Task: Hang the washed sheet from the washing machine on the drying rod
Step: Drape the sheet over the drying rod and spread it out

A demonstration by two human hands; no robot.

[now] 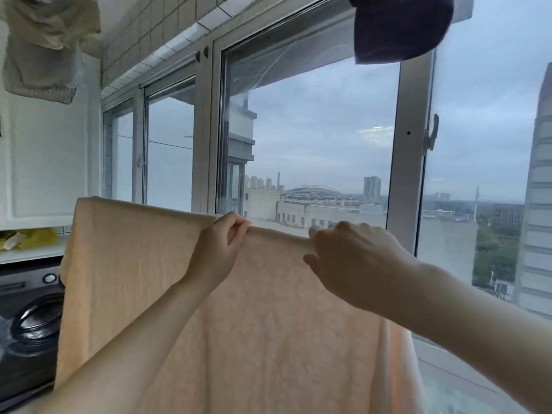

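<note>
A peach-coloured sheet [143, 279] hangs spread out in front of me, draped over a rod that the cloth hides. My left hand [218, 249] pinches the sheet's top fold near its middle. A little to the right, my right hand [352, 258] grips the same top edge with curled fingers. The dark washing machine [30, 324] stands at the lower left, its round door partly behind the sheet.
Large windows [322, 138] with white frames run behind the sheet, showing city buildings. A pale cloth [44, 46] hangs at the upper left and a dark purple cloth [400, 25] at the upper right. A yellow item [27, 238] lies on the shelf above the machine.
</note>
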